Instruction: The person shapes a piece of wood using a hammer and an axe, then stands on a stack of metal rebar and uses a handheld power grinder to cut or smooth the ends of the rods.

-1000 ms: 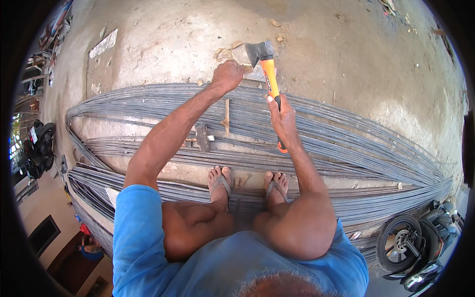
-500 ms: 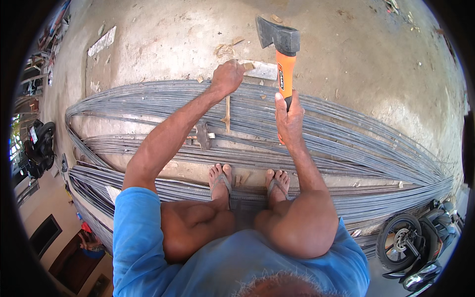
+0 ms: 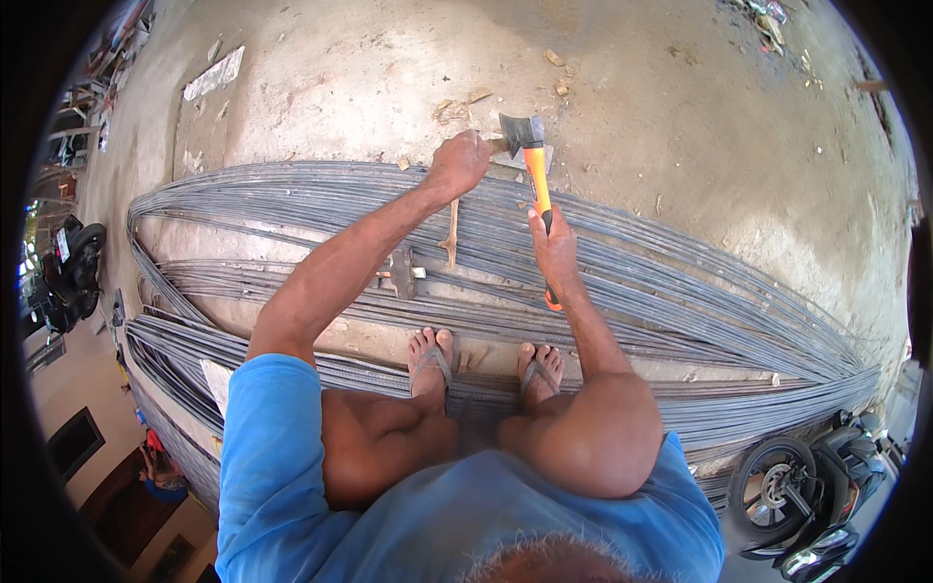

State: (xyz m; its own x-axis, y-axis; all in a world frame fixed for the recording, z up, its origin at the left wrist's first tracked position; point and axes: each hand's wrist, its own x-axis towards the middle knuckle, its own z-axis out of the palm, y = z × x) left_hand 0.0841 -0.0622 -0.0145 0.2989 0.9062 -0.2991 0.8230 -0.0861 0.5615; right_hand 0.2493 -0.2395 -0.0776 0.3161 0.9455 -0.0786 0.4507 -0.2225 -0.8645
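Where left grip (image 3: 459, 163) clasps stake (image 3: 452, 228), hatchet (image 3: 530, 146) just beside.

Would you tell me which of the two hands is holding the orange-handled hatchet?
The right hand grips the hatchet by its orange handle; the left hand instead holds a piece of wood beside the blade.

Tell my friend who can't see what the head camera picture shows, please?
A squatting person's right hand holds an orange-handled hatchet with its head down by a wooden piece that the left hand grips. Under their sandalled feet lie long bundles of grey steel rods on a dusty concrete floor.
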